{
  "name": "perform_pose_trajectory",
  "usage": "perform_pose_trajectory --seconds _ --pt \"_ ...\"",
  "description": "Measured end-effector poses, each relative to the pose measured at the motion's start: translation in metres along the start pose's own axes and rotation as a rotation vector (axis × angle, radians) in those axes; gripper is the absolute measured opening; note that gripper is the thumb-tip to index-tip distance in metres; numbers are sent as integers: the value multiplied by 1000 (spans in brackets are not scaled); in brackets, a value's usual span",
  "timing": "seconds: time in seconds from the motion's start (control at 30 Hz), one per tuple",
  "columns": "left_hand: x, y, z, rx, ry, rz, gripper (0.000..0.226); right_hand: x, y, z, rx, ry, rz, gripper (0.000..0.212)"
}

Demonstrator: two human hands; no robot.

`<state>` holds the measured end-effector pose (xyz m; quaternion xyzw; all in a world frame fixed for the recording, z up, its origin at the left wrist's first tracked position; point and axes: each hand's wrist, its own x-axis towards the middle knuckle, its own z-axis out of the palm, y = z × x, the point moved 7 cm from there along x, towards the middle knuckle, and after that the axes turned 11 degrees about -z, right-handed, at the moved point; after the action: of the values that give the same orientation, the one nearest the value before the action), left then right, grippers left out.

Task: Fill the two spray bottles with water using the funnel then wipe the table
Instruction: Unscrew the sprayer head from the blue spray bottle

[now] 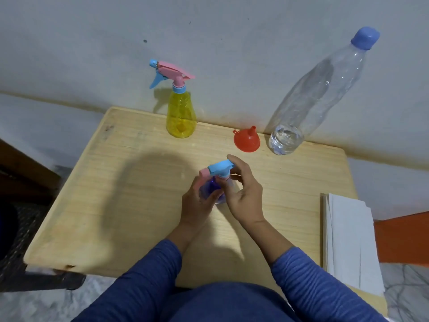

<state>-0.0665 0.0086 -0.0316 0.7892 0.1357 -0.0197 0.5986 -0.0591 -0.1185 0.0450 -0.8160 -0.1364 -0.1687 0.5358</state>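
Left hand (pixel 197 203) grips blue spray bottle (pixel 212 190); right hand (pixel 243 194) pinches its neck. Water bottle (pixel 313 94) nearly empty.

The person wears long blue ribbed sleeves (pixel 320 282) reaching the wrists, and matching blue clothing.

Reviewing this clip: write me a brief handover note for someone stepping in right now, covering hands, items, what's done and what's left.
Left hand grips the body of the blue spray bottle at table centre; right hand has fingers at its trigger head, near the collar.
Yellow spray bottle stands capped at the back edge and looks empty. Red funnel lies mouth-down beside the capped water bottle, which holds a little water. Folded white cloth lies at the table's right edge.
Done: whether the blue bottle is filled is unclear.
Left: fill the yellow bottle, wipe the table.
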Motion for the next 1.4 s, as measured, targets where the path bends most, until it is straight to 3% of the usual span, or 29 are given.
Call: perform_pose_trajectory --seconds 0.2,0.33,0.47,0.6,0.7,0.83,1.0,1.1,1.2,1.33,1.4 --pt "1 -2 1 17 -10 11 48 13 0 1 -17 -131 -65 68" --pt "-1 2 -2 -54 -15 -32 37 10 -2 1 78 -165 -107 47" --pt "-4 10 -2 -79 -41 14 42 12 -2 1 63 -237 -101 64" --pt "-2 6 -2 -60 -38 3 44 20 -6 0 81 -254 -113 49" --pt "0 4 -2 -54 -35 4 43 19 -3 -1 126 -346 -97 55" --pt "0 6 -1 -50 -33 25 46 26 -5 -3 75 -345 -119 55" --pt "1 6 -1 -52 -47 28 44 24 -1 -3 109 -526 -34 64" --pt "1 5 -1 -58 -51 24 44 31 1 -6 72 -490 -61 68" --pt "3 2 -1 -56 -48 10 43 30 3 -4 103 -556 -53 63" --pt "3 4 0 -40 -60 10 44 33 5 -2 66 -607 -14 79" --pt "2 5 0 -24 -64 16 44 34 0 -2 107 -575 -13 70"
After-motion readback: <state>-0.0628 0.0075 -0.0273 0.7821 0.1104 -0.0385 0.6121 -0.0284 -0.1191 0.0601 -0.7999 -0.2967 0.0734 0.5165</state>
